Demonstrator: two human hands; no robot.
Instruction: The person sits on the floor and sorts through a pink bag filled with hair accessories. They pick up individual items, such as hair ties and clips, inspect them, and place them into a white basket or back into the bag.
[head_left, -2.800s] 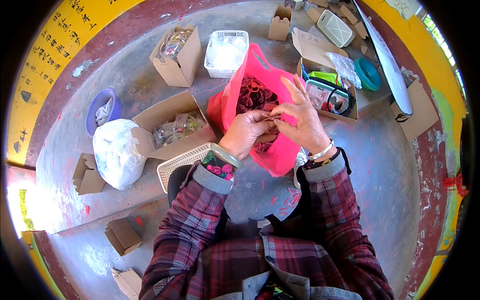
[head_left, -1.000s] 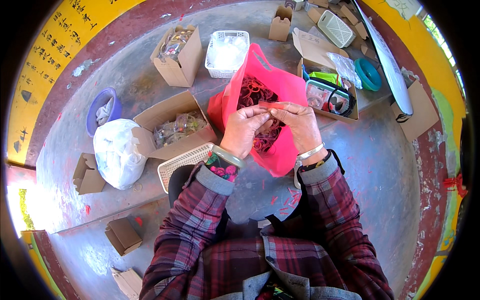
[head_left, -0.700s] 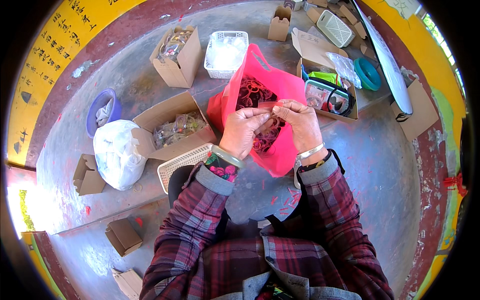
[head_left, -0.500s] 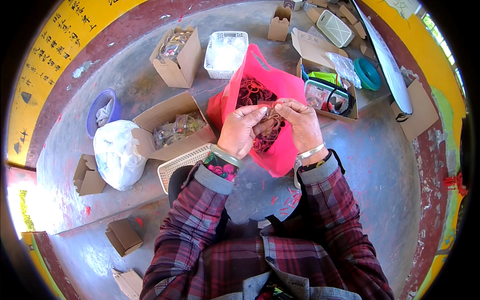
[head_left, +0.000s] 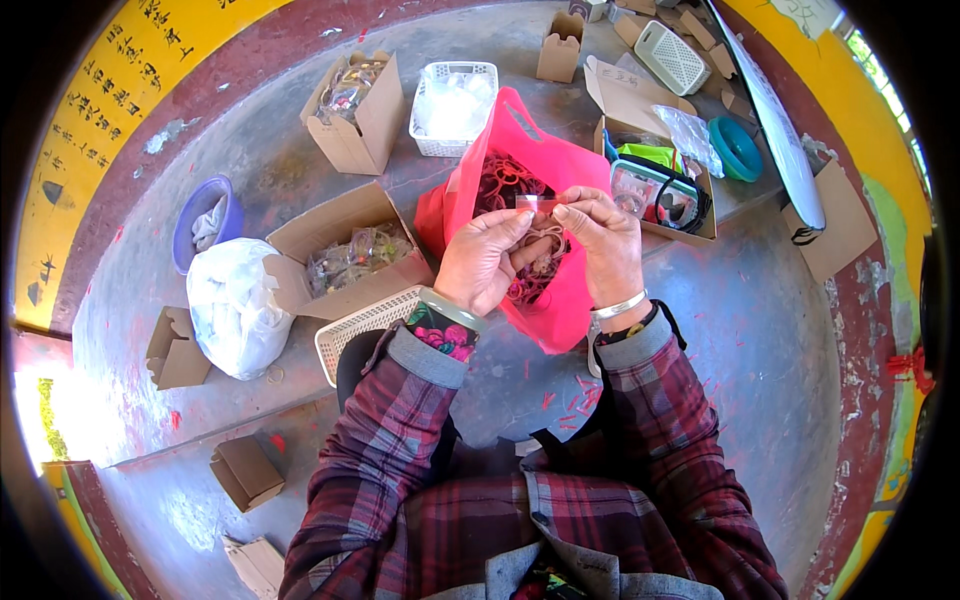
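Note:
A small clear plastic bag (head_left: 537, 204) hangs between my two hands, with light-coloured looped cord (head_left: 550, 240) showing in or just behind it. My left hand (head_left: 474, 265) pinches the bag's left side between thumb and fingers. At its upper right edge, the thumb and fingertips of my right hand (head_left: 612, 250) are closed on it. Directly beneath is a bright pink carrier bag (head_left: 570, 318), standing wide at the mouth. Dark red looped cords (head_left: 508, 182) fill its inside. My fingers partly cover the small bag, so I cannot tell whether its top is sealed.
Left of the pink bag is a cardboard box (head_left: 335, 222) of small packets, beside a white basket (head_left: 345, 335) and a stuffed white plastic bag (head_left: 236, 310). Another packet box (head_left: 370, 130) and a white basket (head_left: 452, 138) lie beyond. A filled box (head_left: 692, 238) stands at right.
My right hand has shifted slightly, and its fingers have drawn a little away from my left hand. More of the small bag's top edge now shows. My left hand stays almost still.

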